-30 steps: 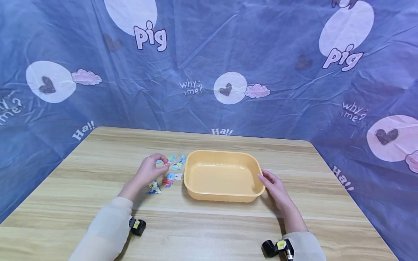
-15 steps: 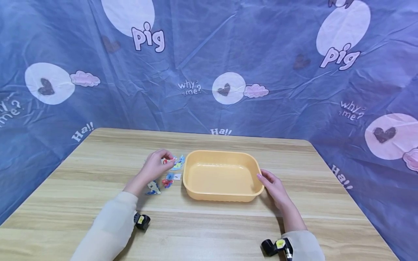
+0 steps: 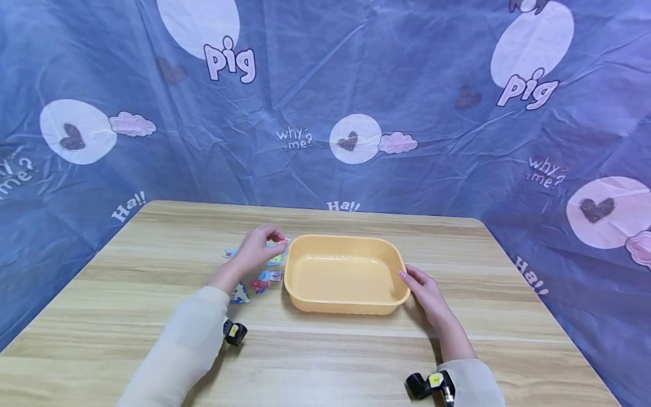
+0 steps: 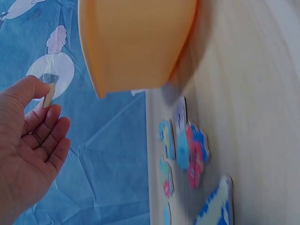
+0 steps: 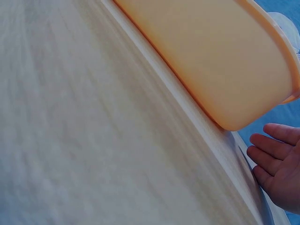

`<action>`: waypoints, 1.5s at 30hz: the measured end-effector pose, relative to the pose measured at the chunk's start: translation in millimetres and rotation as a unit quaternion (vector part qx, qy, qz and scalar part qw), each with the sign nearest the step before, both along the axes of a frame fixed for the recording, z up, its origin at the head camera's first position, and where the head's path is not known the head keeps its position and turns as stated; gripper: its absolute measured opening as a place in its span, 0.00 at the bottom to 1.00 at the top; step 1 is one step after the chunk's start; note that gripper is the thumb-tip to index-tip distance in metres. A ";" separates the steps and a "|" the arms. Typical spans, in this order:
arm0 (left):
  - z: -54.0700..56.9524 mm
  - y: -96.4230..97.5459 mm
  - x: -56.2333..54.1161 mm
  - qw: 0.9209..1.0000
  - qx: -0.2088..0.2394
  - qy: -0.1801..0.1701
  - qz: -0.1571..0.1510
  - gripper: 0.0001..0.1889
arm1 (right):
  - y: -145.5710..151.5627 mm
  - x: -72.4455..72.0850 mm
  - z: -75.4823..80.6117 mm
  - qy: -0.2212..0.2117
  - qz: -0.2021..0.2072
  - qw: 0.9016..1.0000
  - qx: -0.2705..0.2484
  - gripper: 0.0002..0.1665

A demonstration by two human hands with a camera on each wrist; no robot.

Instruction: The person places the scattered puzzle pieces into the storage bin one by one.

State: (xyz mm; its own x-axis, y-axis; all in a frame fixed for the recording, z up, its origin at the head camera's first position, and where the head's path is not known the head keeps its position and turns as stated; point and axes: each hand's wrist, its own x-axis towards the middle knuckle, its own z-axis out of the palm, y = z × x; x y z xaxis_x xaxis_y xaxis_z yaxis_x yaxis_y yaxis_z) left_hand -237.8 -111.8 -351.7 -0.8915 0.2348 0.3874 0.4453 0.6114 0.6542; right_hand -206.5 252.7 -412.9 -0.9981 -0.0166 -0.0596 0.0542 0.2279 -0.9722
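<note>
My left hand [image 3: 259,251] pinches a small, thin wooden puzzle piece [image 4: 48,96] between thumb and index finger, its edge pale in the left wrist view. The other fingers curl loosely. It hovers beside the left rim of a yellow plastic basin [image 3: 348,308]. Below it on the table lie several printed puzzle pieces: a red and blue one [image 3: 260,285], a white and blue one [image 3: 240,294], and blue ones partly hidden by the hand. At the basin's right end, my right hand [image 3: 426,291] touches the rim with its thumb; its fingers extend loosely along the outside.
The wooden table [image 3: 325,362] carries the basin near its middle, and nothing shows inside the basin. A blue printed cloth [image 3: 305,181] hangs behind the table. Black wrist cameras sit on both sleeves.
My left hand has moved right with the pinched puzzle piece, from above the pieces to the basin's left rim. The right hand and the basin stay in place.
</note>
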 end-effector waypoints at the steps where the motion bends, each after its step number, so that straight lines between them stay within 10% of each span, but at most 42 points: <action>1: 0.5 2.0 -1.3 1.000 0.002 0.001 -0.003 0.04 | 0.0 -0.1 0.4 -0.001 -0.001 1.000 0.000 0.35; 21: 11.0 37.2 -16.4 0.999 0.027 -0.010 -0.046 0.04 | -0.9 1.3 -4.0 0.011 -0.011 1.000 -0.008 0.34; 45: 22.4 86.6 -29.5 0.996 0.022 -0.015 -0.090 0.03 | -6.5 4.6 -0.8 0.025 0.001 0.989 -0.145 0.31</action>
